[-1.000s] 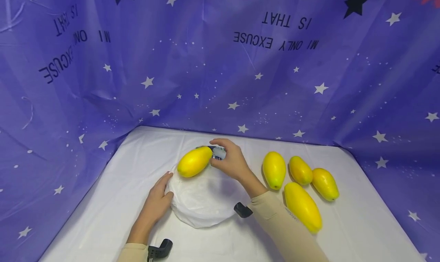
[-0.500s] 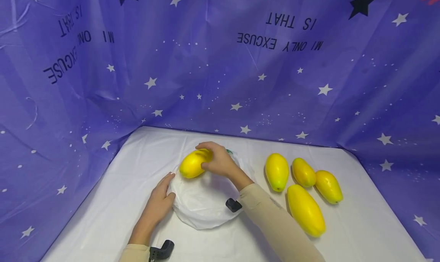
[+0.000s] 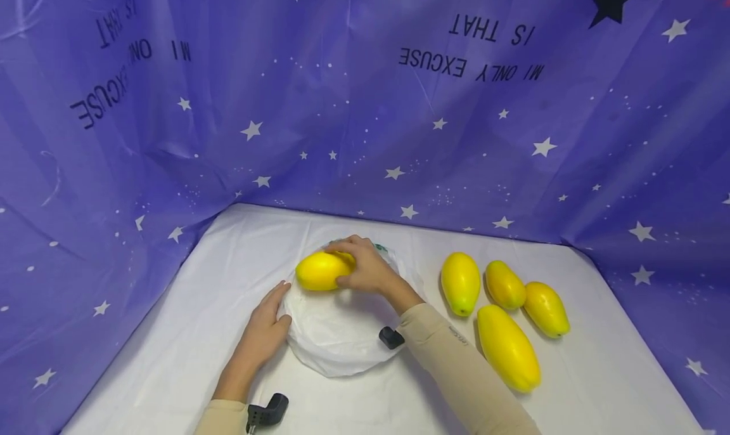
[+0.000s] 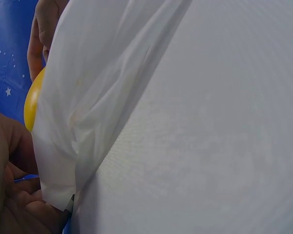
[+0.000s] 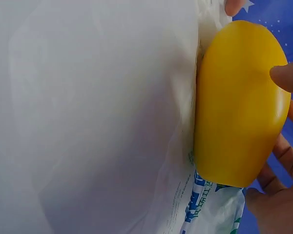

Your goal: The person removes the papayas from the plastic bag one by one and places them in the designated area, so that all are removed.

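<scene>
A white plastic bag (image 3: 327, 330), its mouth spread into a rough circle, lies on the table in the head view. My right hand (image 3: 366, 267) holds a yellow mango (image 3: 317, 272) over the far left part of the bag, thumb on the near side and fingers over the far side. In the right wrist view the mango (image 5: 237, 107) is close to the plastic, which carries blue and green print. At the bag's left rim is my left hand (image 3: 265, 330). In the left wrist view its thumb and curled fingers pinch the bag's edge (image 4: 58, 190).
Several more mangoes lie to the right of the bag, among them a large one (image 3: 507, 348) near the right sleeve and an upright-lying one (image 3: 461, 284) behind it. A purple star-printed sheet (image 3: 365, 105) rises behind the white-covered table (image 3: 604, 371).
My right hand has moved left onto the mango and taken hold of it. The mango has turned from slanted to nearly level. The left hand stays at the bag's rim.
</scene>
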Motion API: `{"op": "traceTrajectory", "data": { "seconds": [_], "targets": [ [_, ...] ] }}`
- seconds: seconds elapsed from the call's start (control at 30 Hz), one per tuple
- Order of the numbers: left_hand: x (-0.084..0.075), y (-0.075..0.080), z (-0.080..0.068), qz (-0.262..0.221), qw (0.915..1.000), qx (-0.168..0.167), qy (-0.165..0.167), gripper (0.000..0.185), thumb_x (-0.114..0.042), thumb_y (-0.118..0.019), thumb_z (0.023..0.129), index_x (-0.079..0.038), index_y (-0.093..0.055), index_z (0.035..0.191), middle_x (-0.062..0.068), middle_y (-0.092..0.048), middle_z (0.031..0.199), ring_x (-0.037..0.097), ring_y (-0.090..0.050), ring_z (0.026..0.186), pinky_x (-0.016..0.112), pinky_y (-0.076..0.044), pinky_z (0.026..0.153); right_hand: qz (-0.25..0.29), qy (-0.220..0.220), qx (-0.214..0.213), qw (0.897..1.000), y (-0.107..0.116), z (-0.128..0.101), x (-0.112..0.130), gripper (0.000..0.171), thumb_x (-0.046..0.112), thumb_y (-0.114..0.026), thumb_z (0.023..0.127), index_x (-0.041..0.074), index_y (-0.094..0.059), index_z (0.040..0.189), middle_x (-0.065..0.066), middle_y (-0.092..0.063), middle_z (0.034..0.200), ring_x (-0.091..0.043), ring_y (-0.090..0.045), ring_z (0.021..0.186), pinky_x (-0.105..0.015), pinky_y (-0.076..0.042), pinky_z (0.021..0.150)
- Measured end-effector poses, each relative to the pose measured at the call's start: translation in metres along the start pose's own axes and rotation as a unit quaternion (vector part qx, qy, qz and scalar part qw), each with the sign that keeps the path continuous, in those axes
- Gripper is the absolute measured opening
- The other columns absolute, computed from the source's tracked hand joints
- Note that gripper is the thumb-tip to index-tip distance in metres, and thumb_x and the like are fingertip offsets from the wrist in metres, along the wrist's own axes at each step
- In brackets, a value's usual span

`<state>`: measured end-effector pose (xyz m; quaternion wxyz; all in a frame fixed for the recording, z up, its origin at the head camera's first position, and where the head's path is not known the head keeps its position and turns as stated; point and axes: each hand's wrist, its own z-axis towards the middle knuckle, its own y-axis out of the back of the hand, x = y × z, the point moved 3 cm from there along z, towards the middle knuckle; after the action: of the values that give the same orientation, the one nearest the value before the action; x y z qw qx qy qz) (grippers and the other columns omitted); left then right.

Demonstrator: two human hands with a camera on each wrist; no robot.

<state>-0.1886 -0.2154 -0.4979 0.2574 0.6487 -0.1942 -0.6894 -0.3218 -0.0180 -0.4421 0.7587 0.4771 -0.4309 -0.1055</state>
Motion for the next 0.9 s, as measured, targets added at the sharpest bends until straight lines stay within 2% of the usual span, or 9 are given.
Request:
{"op": "traceTrajectory", "data": {
  "seconds": [0.17,0.4,0.57,0.9],
  "targets": [
    [-0.001,0.0,0.0,-0.003,1.0,0.003,0.003,0.06,-0.001,-0.045,0.089,0.002,-0.034,0.148,0.021,-0.027,0.156,0.037,-0.023,0.143,0.053,-0.017,0.116,0.023,-0.001,0.01,1.0,-0.005,-0.003,0.001,0.06,0.022,-0.085,0.067,0.029,-0.065,0.124,0.004,-0.053,0.113,-0.015,-0.048,0.106,-0.042,-0.042,0.096],
    [-0.001,0.0,0.0,-0.004,1.0,0.001,0.001,0.06,-0.001,-0.046,0.088,0.003,-0.035,0.148,0.021,-0.028,0.155,0.037,-0.024,0.143,0.052,-0.019,0.116,0.016,0.014,0.031,0.999,-0.007,-0.01,0.006,0.066,0.019,-0.085,0.067,0.028,-0.06,0.127,0.012,-0.055,0.131,-0.018,-0.051,0.121,-0.043,-0.039,0.105],
    [-0.001,0.001,0.0,-0.003,1.0,-0.003,-0.005,0.061,0.0,-0.045,0.088,0.003,-0.035,0.148,0.021,-0.028,0.155,0.038,-0.024,0.143,0.053,-0.019,0.116,0.012,0.015,0.033,0.999,-0.007,-0.015,0.008,0.065,0.019,-0.086,0.068,0.025,-0.059,0.127,0.014,-0.058,0.128,-0.016,-0.054,0.115,-0.037,-0.043,0.102],
    [0.0,-0.001,0.0,-0.001,1.0,-0.001,-0.006,0.06,0.0,-0.046,0.088,0.003,-0.035,0.147,0.021,-0.028,0.155,0.038,-0.024,0.143,0.052,-0.018,0.116,0.027,0.009,0.014,0.999,-0.007,-0.034,0.007,0.065,0.026,-0.086,0.067,0.026,-0.06,0.126,0.013,-0.06,0.125,-0.013,-0.057,0.107,-0.035,-0.047,0.095]
  ]
}}
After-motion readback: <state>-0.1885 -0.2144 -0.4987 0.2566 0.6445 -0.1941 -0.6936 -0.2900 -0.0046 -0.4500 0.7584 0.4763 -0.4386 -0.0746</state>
